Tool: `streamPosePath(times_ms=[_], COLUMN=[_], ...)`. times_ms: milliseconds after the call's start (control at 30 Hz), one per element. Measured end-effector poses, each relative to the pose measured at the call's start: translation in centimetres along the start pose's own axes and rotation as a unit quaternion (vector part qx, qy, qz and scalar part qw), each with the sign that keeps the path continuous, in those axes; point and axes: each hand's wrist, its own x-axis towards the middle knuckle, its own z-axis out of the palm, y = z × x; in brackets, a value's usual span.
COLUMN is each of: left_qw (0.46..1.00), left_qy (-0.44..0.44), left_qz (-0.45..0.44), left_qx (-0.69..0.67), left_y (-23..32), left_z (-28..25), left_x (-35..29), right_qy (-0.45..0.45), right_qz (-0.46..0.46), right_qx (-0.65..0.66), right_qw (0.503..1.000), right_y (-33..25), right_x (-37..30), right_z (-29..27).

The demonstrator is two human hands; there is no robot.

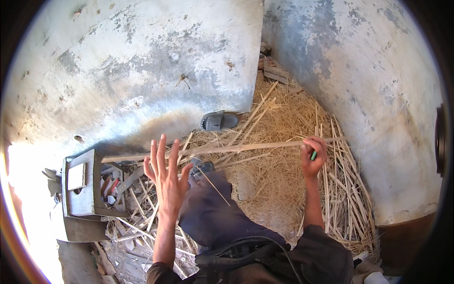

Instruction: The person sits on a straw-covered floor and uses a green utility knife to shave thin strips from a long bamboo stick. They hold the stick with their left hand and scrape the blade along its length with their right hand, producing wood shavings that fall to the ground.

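A long, thin strip of pale split wood or cane stretches crosswise in front of me. My right hand is closed around it near its right end, and a small green object, mostly hidden, shows between the fingers. On the left, my left hand is open with fingers spread and raised. The strip passes behind those fingers; whether it touches them I cannot tell. A thin sliver appears over my dark trouser leg.
A dark sandal lies by the stained wall. At left stands a wooden box with tools and scraps in its open side. Straw-like shavings cover the floor, and many split strips are piled along the right.
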Motion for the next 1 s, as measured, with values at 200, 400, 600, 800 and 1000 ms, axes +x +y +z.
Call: streamPosePath(times_ms=[200,400,600,800,1000], left_qw=[0.997,0.983,0.945,0.861,0.774], left_qy=[-0.041,-0.149,-0.166,-0.212,-0.292], left_qz=[0.051,-0.072,-0.206,-0.268,-0.224], left_qx=[-0.036,-0.074,-0.191,-0.376,-0.516], left_y=[-4.3,-5.9,-7.0,-6.7,-3.8], left_z=[-0.7,-2.2,-2.8,-2.5,-3.7], left_x=[0.3,-2.7,-6.2,-8.7,-7.7], right_qy=[-0.004,0.022,-0.192,-0.234,-0.138], right_qz=[0.075,0.135,0.179,0.291,0.330], right_qx=[0.078,0.078,-0.107,-0.090,0.289], right_qw=[0.994,0.988,0.959,0.923,0.888], right_y=[-3.8,-4.5,-1.8,-4.4,-10.0], right_x=[2.7,2.7,0.3,0.9,2.7], right_z=[2.1,1.9,0.4,0.7,4.3])
